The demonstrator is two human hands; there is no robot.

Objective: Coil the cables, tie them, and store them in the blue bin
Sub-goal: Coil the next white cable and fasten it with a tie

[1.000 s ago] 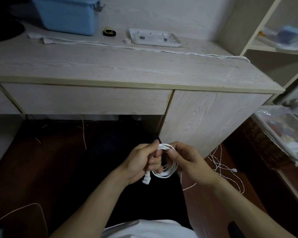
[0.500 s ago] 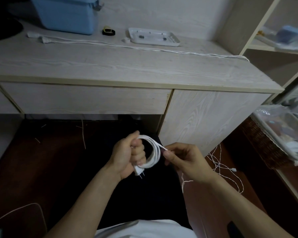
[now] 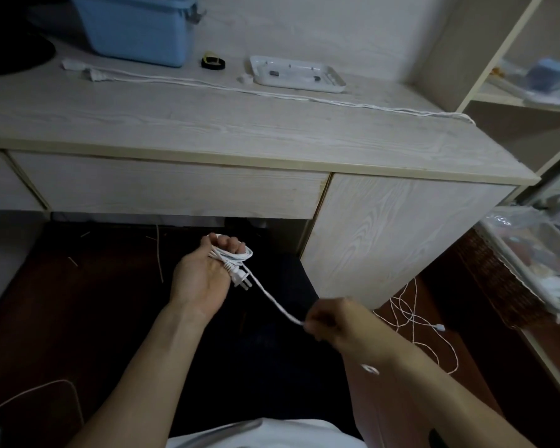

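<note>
Below the front edge of the desk (image 3: 240, 130), the person's left hand (image 3: 204, 276) is clenched around a small white coil (image 3: 236, 255), its plug (image 3: 240, 281) hanging against the palm. The right hand (image 3: 333, 321), nearer the body, pinches the cable's free tail (image 3: 272, 299) and draws it taut away from the coil. The blue bin (image 3: 136, 27) sits at the back of the desk, a second cable (image 3: 272, 93) stretched across the top in front of it. If that pull is too hard, I'd guess the loops slip from the left fingers and spring open; a loose wrap would unravel on the way to the bin. A tangled thin cable (image 3: 411, 318) lies on the floor beside the desk's cabinet.
</note>
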